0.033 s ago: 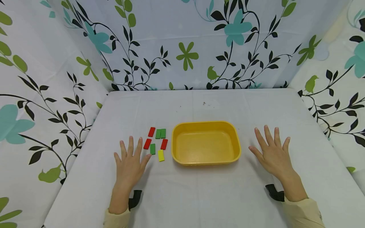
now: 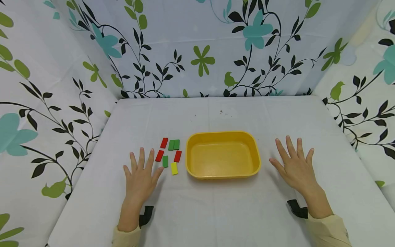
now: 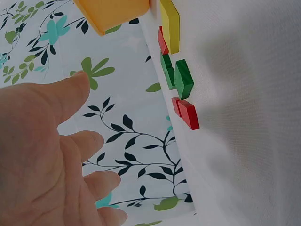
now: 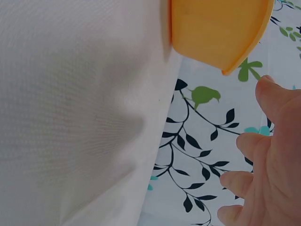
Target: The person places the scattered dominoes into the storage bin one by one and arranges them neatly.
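Note:
A yellow plastic tray [image 2: 223, 156] lies between the two hands on the table. Left of it are small flat rectangular blocks: three red, including one red block [image 2: 177, 156], three green, including one green block [image 2: 165, 161], and one yellow block [image 2: 174, 168]. My left hand [image 2: 139, 181] is spread with nothing in it, its thumb nearest the lower green block. In the left wrist view its fingers [image 3: 75, 94] stand apart from the blocks [image 3: 184, 79]. My right hand [image 2: 297, 168] is likewise spread and holds nothing, right of the tray. The right wrist view shows the tray's end wall [image 4: 216, 33] beyond the thumb.
A white cloth covers the table [image 2: 213, 209]. Patterned curtains [image 2: 200, 37] with leaves and birds hang behind it and on both sides. Black bands [image 2: 146, 216] are on both wrists. A few dark specks [image 2: 220, 112] mark the cloth at the back.

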{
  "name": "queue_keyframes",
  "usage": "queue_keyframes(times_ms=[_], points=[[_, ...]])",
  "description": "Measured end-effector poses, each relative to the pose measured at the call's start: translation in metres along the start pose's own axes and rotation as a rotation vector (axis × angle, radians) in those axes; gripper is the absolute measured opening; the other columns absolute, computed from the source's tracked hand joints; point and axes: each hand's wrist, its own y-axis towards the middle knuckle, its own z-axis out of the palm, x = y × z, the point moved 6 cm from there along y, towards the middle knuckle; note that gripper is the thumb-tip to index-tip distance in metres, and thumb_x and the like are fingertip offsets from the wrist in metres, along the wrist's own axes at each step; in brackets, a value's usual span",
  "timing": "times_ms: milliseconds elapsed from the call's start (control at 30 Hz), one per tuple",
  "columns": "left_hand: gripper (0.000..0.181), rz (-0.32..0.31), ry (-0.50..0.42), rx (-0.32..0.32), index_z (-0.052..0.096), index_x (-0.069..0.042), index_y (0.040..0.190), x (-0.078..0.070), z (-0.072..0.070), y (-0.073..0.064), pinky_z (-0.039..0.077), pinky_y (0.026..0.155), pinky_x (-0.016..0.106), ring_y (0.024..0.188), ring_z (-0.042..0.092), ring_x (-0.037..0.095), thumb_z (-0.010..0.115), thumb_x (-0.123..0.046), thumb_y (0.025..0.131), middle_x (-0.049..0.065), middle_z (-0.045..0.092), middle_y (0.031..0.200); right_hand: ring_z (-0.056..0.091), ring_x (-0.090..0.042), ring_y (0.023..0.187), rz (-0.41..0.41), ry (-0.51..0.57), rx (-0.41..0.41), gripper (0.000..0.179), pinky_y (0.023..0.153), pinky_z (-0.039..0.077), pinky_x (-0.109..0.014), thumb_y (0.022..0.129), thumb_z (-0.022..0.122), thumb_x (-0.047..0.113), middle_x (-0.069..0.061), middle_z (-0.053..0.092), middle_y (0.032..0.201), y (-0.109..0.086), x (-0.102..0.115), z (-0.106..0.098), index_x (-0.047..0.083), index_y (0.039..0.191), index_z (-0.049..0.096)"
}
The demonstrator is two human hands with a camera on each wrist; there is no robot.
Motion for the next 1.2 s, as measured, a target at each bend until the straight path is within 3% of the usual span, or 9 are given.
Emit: queue_keyframes(times_ms=[167, 367, 467, 600, 767, 800, 900, 1033, 1200], points=[[0.073, 0.002, -0.017, -0.001, 0.021, -0.01, 0.156, 0.005, -0.001, 0.004, 0.008, 0.106, 0.078, 0.145, 0.002, 0.056, 0.054, -0.04, 0.098, 0.028, 0.011, 0.16, -0.01, -0.048, 0.147, -0.013, 0.022, -0.023, 0.074, 0.106, -0.011, -0.075, 0.1, 0.045, 0.049, -0.023, 0.007, 0.162, 0.002, 0.0, -0.002, 0.019, 0.158, 0.01], [0.065, 0.063, -0.188, 0.022, 0.039, -0.002, 0.147, 0.024, -0.007, 0.033, 0.043, 0.097, 0.062, 0.123, 0.048, 0.046, 0.067, -0.016, 0.09, 0.031, 0.047, 0.135, 0.001, -0.052, 0.146, -0.096, 0.248, -0.06, 0.069, 0.107, -0.003, -0.076, 0.101, 0.05, 0.039, -0.028, 0.018, 0.158, 0.008, 0.005, -0.008, 0.014, 0.157, 0.018], [0.065, 0.078, -0.3, 0.127, 0.046, -0.003, 0.142, 0.034, -0.001, 0.053, 0.049, 0.09, 0.054, 0.112, 0.054, 0.041, 0.072, -0.007, 0.083, 0.026, 0.053, 0.125, 0.002, -0.052, 0.146, -0.131, 0.433, -0.01, 0.066, 0.109, -0.004, -0.073, 0.102, 0.049, 0.032, -0.029, 0.016, 0.159, 0.013, 0.007, -0.004, 0.012, 0.157, 0.018], [0.062, 0.036, -0.429, 0.279, 0.051, -0.005, 0.138, 0.044, 0.014, 0.074, 0.051, 0.088, 0.048, 0.11, 0.052, 0.037, 0.074, -0.004, 0.08, 0.023, 0.053, 0.123, 0.003, -0.05, 0.147, -0.11, 0.611, 0.087, 0.064, 0.111, 0.003, -0.071, 0.104, 0.046, 0.029, -0.025, 0.012, 0.161, 0.02, 0.007, 0.009, 0.017, 0.158, 0.016], [0.056, -0.029, -0.493, 0.341, 0.058, -0.004, 0.13, 0.055, 0.029, 0.083, 0.048, 0.083, 0.038, 0.105, 0.048, 0.033, 0.077, -0.003, 0.078, 0.02, 0.054, 0.119, 0.01, -0.046, 0.148, -0.099, 0.714, 0.169, 0.061, 0.111, 0.013, -0.07, 0.105, 0.044, 0.031, -0.018, 0.013, 0.163, 0.024, 0.008, 0.024, 0.021, 0.158, 0.015], [0.055, -0.034, -0.496, 0.341, 0.058, -0.005, 0.129, 0.056, 0.031, 0.083, 0.047, 0.082, 0.037, 0.104, 0.048, 0.032, 0.077, -0.003, 0.077, 0.02, 0.053, 0.119, 0.011, -0.045, 0.148, -0.111, 0.73, 0.177, 0.061, 0.112, 0.015, -0.068, 0.105, 0.044, 0.03, -0.017, 0.014, 0.163, 0.025, 0.009, 0.026, 0.019, 0.158, 0.016], [0.054, -0.022, -0.492, 0.337, 0.059, -0.006, 0.129, 0.057, 0.035, 0.084, 0.047, 0.081, 0.036, 0.105, 0.046, 0.032, 0.077, -0.005, 0.078, 0.02, 0.052, 0.12, 0.017, -0.042, 0.148, -0.168, 0.78, 0.185, 0.061, 0.12, 0.021, -0.038, 0.105, 0.045, 0.024, -0.015, 0.017, 0.163, 0.025, 0.011, 0.029, 0.012, 0.157, 0.016], [0.053, -0.006, -0.493, 0.328, 0.06, -0.007, 0.129, 0.056, 0.037, 0.086, 0.046, 0.083, 0.037, 0.107, 0.045, 0.033, 0.076, -0.006, 0.079, 0.019, 0.051, 0.121, 0.023, -0.041, 0.145, -0.235, 0.858, 0.203, 0.068, 0.105, 0.022, -0.002, 0.101, 0.053, 0.016, -0.016, 0.017, 0.162, 0.024, 0.015, 0.031, 0.013, 0.158, 0.015], [0.052, -0.003, -0.493, 0.315, 0.06, -0.008, 0.129, 0.057, 0.038, 0.085, 0.046, 0.083, 0.038, 0.108, 0.045, 0.033, 0.076, -0.006, 0.08, 0.018, 0.051, 0.12, 0.029, -0.043, 0.142, -0.267, 0.896, 0.229, 0.082, 0.104, 0.029, -0.006, 0.091, 0.068, 0.013, -0.015, 0.019, 0.162, 0.021, 0.02, 0.033, 0.015, 0.157, 0.019]])
